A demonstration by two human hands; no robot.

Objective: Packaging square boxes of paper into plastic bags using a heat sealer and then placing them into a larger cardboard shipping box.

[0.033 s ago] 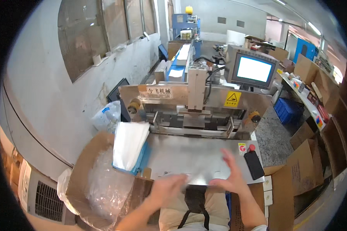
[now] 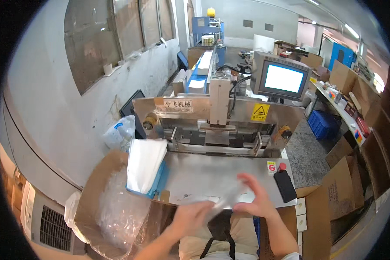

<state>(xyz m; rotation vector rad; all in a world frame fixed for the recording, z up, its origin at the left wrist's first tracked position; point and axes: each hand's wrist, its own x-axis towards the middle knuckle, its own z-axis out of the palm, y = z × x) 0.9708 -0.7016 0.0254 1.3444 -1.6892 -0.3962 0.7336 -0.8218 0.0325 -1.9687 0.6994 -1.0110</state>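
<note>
Over the front edge of the bare metal worktop (image 2: pixel 195 177), my left hand (image 2: pixel 190 219) is closed on a thin, see-through plastic piece (image 2: pixel 224 203), smeared by motion. Its far end reaches toward my right hand (image 2: pixel 256 201), whose thumb and fingers are spread apart in a curve. I cannot see the right fingers gripping it. A stack of white sheets or bags (image 2: pixel 145 162) leans in a blue holder (image 2: pixel 157 184) at the worktop's left. Beyond the worktop stands a metal machine (image 2: pixel 220 102) with a press head over a slot.
A cardboard box lined with clear plastic (image 2: pixel 121 212) is at my left. On the worktop's right lie a black phone (image 2: pixel 285 186) and a red button (image 2: pixel 282 166). A lit screen (image 2: pixel 284 78) rises behind. Cartons (image 2: pixel 344 186) and a blue crate (image 2: pixel 323 124) are on the right.
My left hand and the see-through piece have moved slightly right, toward the right hand. The right hand's fingers have shifted a little left and down.
</note>
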